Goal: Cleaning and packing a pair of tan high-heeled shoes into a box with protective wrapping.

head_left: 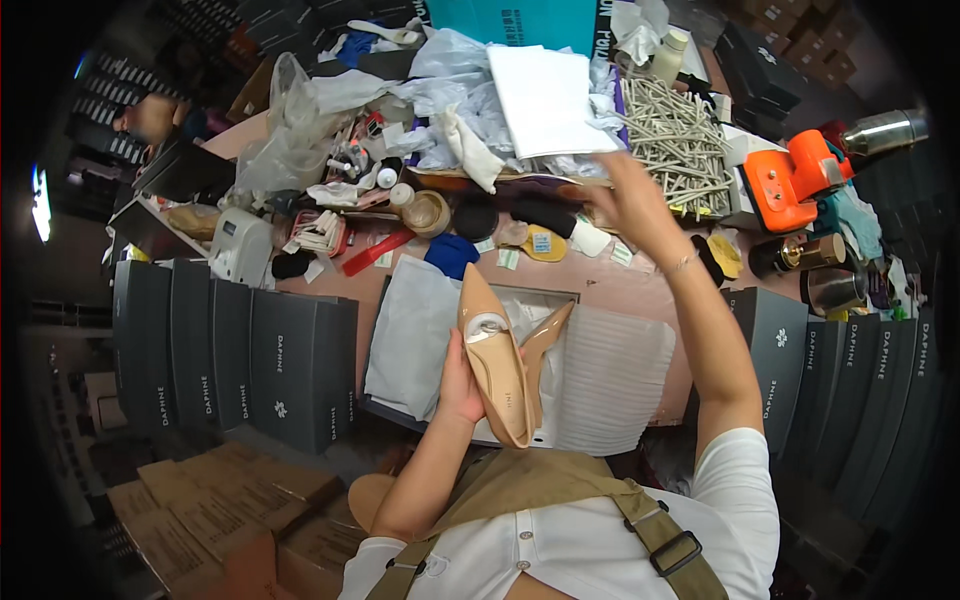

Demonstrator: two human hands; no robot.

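My left hand (459,383) grips a beige patent high-heeled shoe (497,355) by its side, toe pointing away, heel toward my chest, with crumpled white paper stuffed in its toe. It hovers over an open shoe box (400,410) lined with white tissue paper (610,380). My right hand (625,200) reaches far forward and pinches the corner of a stack of white paper sheets (545,98) lying on the cluttered pile at the back of the table.
Dark grey shoe boxes (240,360) stand in rows at left and at right (850,390). A pile of grey metal rods (680,140), an orange tool (790,175), metal cups (800,255), plastic bags and small bottles crowd the pink table (640,285). Cardboard cartons (220,520) sit lower left.
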